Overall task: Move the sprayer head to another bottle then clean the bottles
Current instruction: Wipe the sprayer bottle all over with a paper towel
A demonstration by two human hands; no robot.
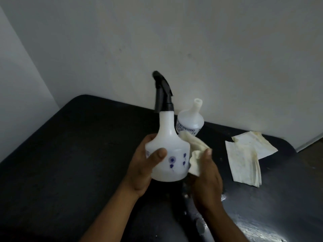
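Sprayer head (162, 91), black, trigger type: seated on the neck of a white bottle (167, 154) with blue printed marks, held upright above the table (78, 145), clear of its surface. Left hand (143, 170): fingers and thumb wrapped round the bottle's lower body, thumb on the near face. Right hand (206, 179): fingers closed on a crumpled pale cloth (194, 154), pressed to the bottle's right flank. Second bottle (190, 123): white, printed label, neck bare and uncapped, standing on the table just behind the held one. Step judged in hand: transfer of the head appears done; wiping of the first bottle under way. Next move, by judgement: turn the bottle in the left grip so the cloth reaches the remaining faces, then set it down and take up the uncapped bottle for the same treatment. Spare cloth (244, 158): folded, stained yellowish, lying flat to the right. Surface: dark tabletop with rounded corners, wet sheen at near right. Room: plain pale wall (192, 41) close behind, corner at left; dim light.
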